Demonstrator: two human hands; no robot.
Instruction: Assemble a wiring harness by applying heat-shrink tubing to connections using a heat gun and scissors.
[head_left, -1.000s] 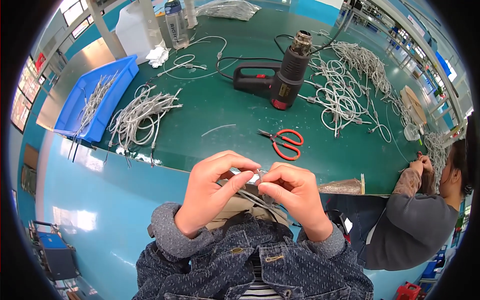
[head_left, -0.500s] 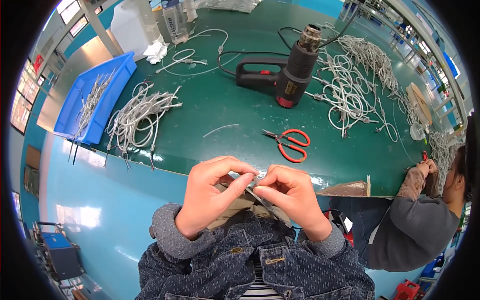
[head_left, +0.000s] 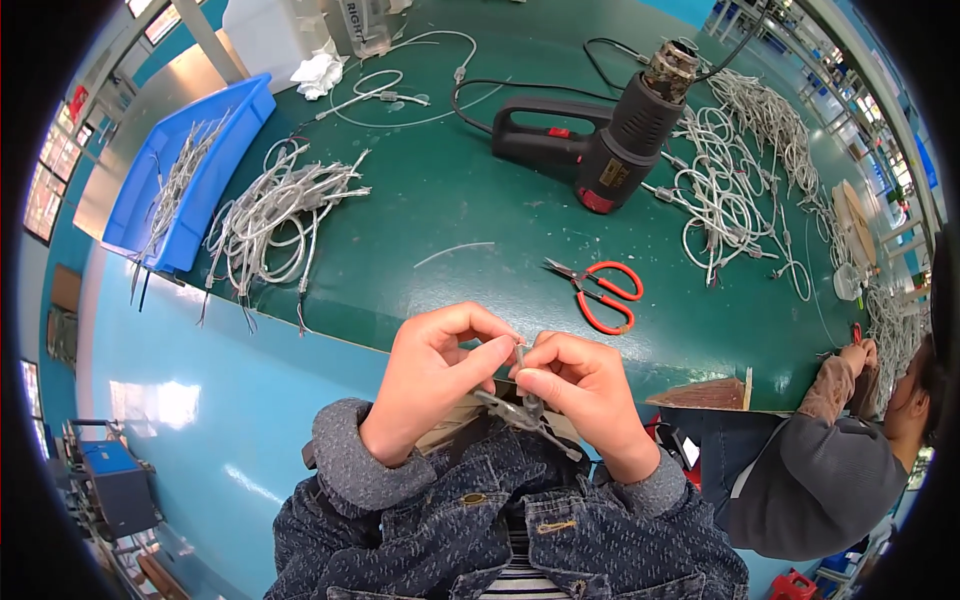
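In front of my chest, over the table's near edge, my left hand [head_left: 437, 378] and my right hand [head_left: 585, 392] meet at their fingertips. Both are closed in a pinch on a grey cable [head_left: 515, 410], whose body hangs below my fingers. Its thin end between the fingertips is too small to make out fully. Just beyond my right hand lie scissors with red handles [head_left: 581, 283], blades pointing left. A thin whitish strand [head_left: 453, 253] rests on the green table farther from my left hand.
A black heat gun [head_left: 628, 135] stands upright beyond the scissors. Bundled grey cables [head_left: 285, 205] lie at left beside a blue tray [head_left: 222, 190] of more cables. Cable heaps [head_left: 725, 195] spread on the right. A co-worker [head_left: 820, 460] sits at the right, a hand at the table edge.
The view has shifted slightly, so the table things sit a little differently in it. My hands stay together; more of the cable now shows hanging below my fingers.
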